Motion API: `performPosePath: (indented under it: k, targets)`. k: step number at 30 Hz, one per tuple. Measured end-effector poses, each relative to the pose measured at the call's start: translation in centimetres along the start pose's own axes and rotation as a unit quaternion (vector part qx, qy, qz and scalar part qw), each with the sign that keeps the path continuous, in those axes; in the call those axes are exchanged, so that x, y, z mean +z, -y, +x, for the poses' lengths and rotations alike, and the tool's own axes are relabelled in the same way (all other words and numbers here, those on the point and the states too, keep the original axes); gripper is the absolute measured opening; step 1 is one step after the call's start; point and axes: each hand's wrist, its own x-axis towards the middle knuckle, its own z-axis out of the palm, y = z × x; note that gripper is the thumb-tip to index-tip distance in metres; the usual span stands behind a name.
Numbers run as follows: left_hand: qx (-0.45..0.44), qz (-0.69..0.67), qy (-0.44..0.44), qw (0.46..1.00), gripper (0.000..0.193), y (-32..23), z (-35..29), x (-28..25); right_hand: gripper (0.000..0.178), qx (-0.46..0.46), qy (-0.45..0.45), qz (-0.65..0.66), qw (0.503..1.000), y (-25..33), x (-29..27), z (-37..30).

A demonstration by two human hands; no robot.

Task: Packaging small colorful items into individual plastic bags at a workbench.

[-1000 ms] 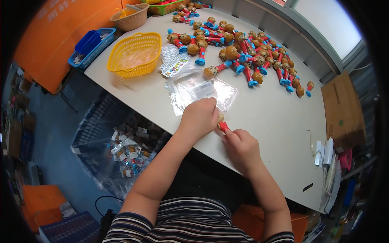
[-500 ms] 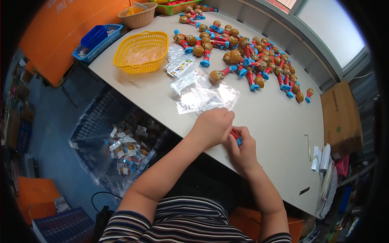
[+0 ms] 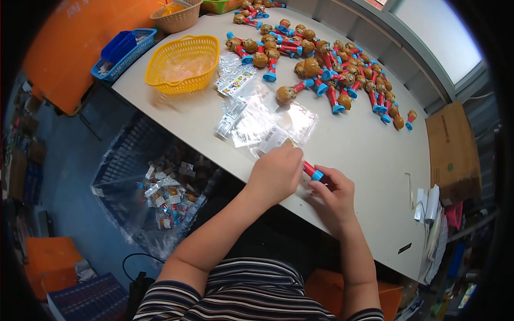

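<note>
My left hand (image 3: 276, 174) is closed around a toy figure with a red tube body; its blue base (image 3: 317, 175) sticks out to the right. A bit of its brown head shows above my knuckles, next to a clear plastic bag (image 3: 274, 138) with a barcode label. Whether the head is inside that bag, I cannot tell. Beside the blue base, my right hand (image 3: 338, 195) has thumb and fingers apart, close to the base or lightly touching it. Flat clear bags (image 3: 251, 120) lie just beyond my left hand. One loose toy figure (image 3: 287, 94) rests past them.
Many similar toy figures (image 3: 326, 59) spread over the table's far side. A yellow basket (image 3: 182, 88) stands at the left, beside a blue basket (image 3: 131, 59) and a tan basket (image 3: 179, 18). Below the table edge, a lined blue crate (image 3: 128, 155) holds bagged items. A cardboard box (image 3: 454, 150) is at right.
My right hand has shifted slightly right and loosened from the toy's body, so more red tube and blue base show. Among the flat bags, a labelled bag now shows above my left hand.
</note>
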Motion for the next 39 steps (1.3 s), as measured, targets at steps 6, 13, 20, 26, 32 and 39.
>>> performPosePath:
  k: [6,13,20,26,32,39]
  targets:
    - [0.001,-0.026,0.025,0.999,0.007,-0.6,0.0,-0.9,0.040,-0.126,-0.013,-0.129,0.983,0.8,0.3,0.8]
    - [0.008,-0.058,0.063,0.996,0.008,-0.8,-0.7,-1.8,0.044,-0.159,0.022,-0.188,0.969,-0.6,-0.9,1.2]
    - [0.020,-0.025,0.066,0.997,0.011,-0.8,-1.4,-1.9,0.056,-0.297,0.069,-0.254,0.918,-0.4,-2.0,4.0]
    - [0.010,-0.014,0.042,0.999,0.011,-0.7,-1.8,-1.5,0.049,-0.221,0.076,-0.197,0.952,-0.6,-1.0,4.5]
    - [0.041,0.004,0.056,0.998,0.011,-1.0,-2.0,-0.9,0.047,-0.177,0.094,-0.127,0.971,-1.3,0.9,5.4]
    - [0.056,0.017,0.052,0.997,0.012,-1.1,-1.8,-1.4,0.041,-0.119,0.084,-0.103,0.984,0.2,2.8,4.6]
